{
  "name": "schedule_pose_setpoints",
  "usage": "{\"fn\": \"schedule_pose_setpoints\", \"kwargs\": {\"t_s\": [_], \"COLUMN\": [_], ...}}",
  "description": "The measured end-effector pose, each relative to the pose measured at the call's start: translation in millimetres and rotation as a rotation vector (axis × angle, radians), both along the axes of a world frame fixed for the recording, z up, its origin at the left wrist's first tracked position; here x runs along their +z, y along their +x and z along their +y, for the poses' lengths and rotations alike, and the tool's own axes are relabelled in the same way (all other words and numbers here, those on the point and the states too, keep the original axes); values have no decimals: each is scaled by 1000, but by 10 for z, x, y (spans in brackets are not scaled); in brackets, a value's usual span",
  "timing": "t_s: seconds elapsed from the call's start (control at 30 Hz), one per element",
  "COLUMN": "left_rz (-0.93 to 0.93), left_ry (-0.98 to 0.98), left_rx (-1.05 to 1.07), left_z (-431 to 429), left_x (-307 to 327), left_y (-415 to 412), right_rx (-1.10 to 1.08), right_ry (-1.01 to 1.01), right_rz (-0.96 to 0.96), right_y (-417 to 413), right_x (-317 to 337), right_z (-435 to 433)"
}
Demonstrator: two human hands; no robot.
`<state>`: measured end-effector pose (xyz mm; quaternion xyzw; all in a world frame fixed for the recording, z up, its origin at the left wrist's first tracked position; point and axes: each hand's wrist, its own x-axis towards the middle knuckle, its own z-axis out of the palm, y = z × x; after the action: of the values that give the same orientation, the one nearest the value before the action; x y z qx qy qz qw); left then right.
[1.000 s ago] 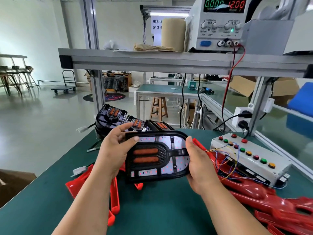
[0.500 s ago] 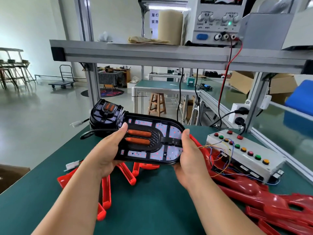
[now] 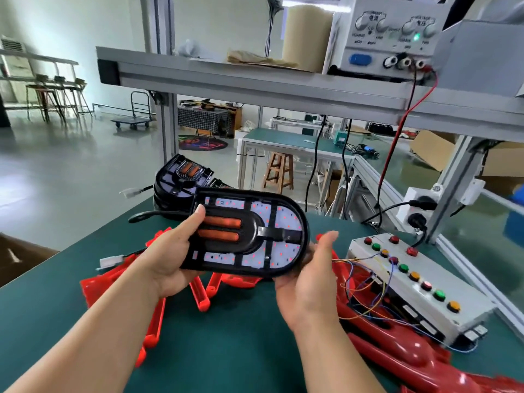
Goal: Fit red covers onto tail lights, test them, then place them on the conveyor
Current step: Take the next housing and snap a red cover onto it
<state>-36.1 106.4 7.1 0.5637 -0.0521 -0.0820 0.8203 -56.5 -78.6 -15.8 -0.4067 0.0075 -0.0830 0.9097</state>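
- Gripping the square end of a black tail light (image 3: 255, 236), the left hand (image 3: 167, 262) is curling its fingers underneath while the thumb (image 3: 198, 215) is pressing on top, just beside two orange bars.
- The tail light is being held above the green table (image 3: 226, 350), face up and tilting a little toward the camera, with its rounded end pointing right. Small red dots are showing on its pale panels.
- The right hand (image 3: 306, 282) is sitting at the rounded end, palm turned toward the light and fingers loosely extended, not closing around anything. The heel of the palm is meeting the lower rim; the fingertips are blurring, so contact there is unclear.
- A stack of more tail lights (image 3: 181, 188) is resting at the far edge of the table, behind the held one.
- Red covers (image 3: 153, 316) are lying on the table under and left of the left hand, with a white connector (image 3: 109, 262) beside them.
- A second heap of red covers (image 3: 402, 350) is lying on the right, touching the white button box (image 3: 419, 282), whose thin coloured wires are trailing over them.
- A power supply (image 3: 382, 38) is standing on the shelf (image 3: 255, 83) overhead, a green lamp glowing and a red lead (image 3: 397, 129) hanging down from it.
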Motion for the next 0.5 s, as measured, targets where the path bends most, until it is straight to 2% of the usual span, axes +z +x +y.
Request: {"fn": "schedule_pose_setpoints", "kwargs": {"t_s": [0.07,0.1,0.13,0.23,0.3,0.4,0.5], "left_rz": [12,13,14,40,63,77,78], "left_ry": [-73,-98,-112,-128,-144,-153,-161], "left_rx": [41,55,65,82,85,71,56], "left_z": [11,19,25,12,-3,-34,-60], "left_x": [-4,-6,-9,-24,-36,-49,-49], "left_y": [18,22,26,32,38,33,21], "right_rx": [1,-33,-80,-147,-62,-7,-47], "right_ry": [57,-68,-309,-1246,-1557,-1733,-1762], "right_rz": [13,28,31,-94,-163,-146,-145], "right_y": [1,-8,-17,-51,-78,-118,-151], "right_x": [-46,-78,-115,-247,-311,-383,-381], "right_z": [29,59,95,194,258,321,327]}}
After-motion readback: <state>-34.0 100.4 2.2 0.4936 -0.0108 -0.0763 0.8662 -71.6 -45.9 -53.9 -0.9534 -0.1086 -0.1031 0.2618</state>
